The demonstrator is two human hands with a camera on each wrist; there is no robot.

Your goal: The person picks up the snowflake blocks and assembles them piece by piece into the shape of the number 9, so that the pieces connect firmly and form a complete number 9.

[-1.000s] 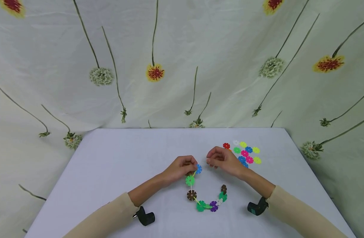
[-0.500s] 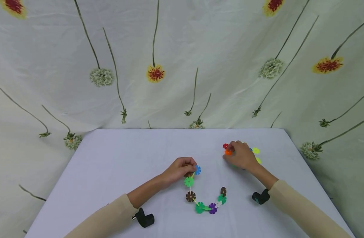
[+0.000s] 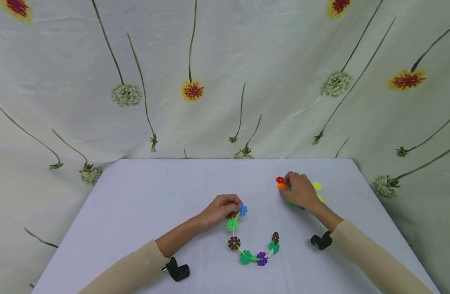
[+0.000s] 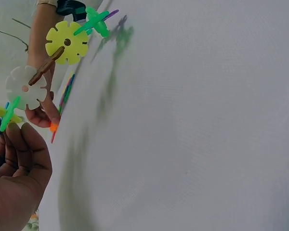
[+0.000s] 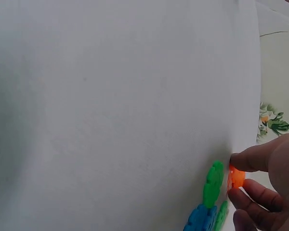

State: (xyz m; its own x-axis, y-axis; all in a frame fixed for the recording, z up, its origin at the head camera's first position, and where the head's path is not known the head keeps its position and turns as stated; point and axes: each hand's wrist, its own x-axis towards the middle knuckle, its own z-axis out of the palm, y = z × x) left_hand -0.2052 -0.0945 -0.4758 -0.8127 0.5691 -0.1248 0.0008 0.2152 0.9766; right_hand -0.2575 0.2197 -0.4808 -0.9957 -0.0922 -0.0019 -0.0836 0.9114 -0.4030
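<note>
My left hand (image 3: 223, 210) pinches the upper end of a curved chain of interlocked notched discs, by the blue disc (image 3: 243, 210). Down the chain come a green disc (image 3: 232, 224), a brown disc (image 3: 234, 243), more green ones and a purple disc (image 3: 262, 259). In the left wrist view, the white disc (image 4: 26, 87) and yellow disc (image 4: 67, 42) of this chain stand above the table. Over the loose discs at the back right, my right hand (image 3: 300, 192) holds an orange disc (image 5: 238, 177) between thumb and fingertips.
A red disc (image 3: 279, 179) lies just beyond the right fingertips, and a yellow disc (image 3: 317, 185) shows past the hand. Several others are partly hidden under it. Green (image 5: 213, 185) and blue (image 5: 197, 220) discs lie close by. A flowered cloth (image 3: 217, 53) hangs behind the table.
My right hand has moved right and back, from beside the chain's upper end to the loose discs, and now has the orange disc. My left hand stays nearly still, the chain shifting slightly.
</note>
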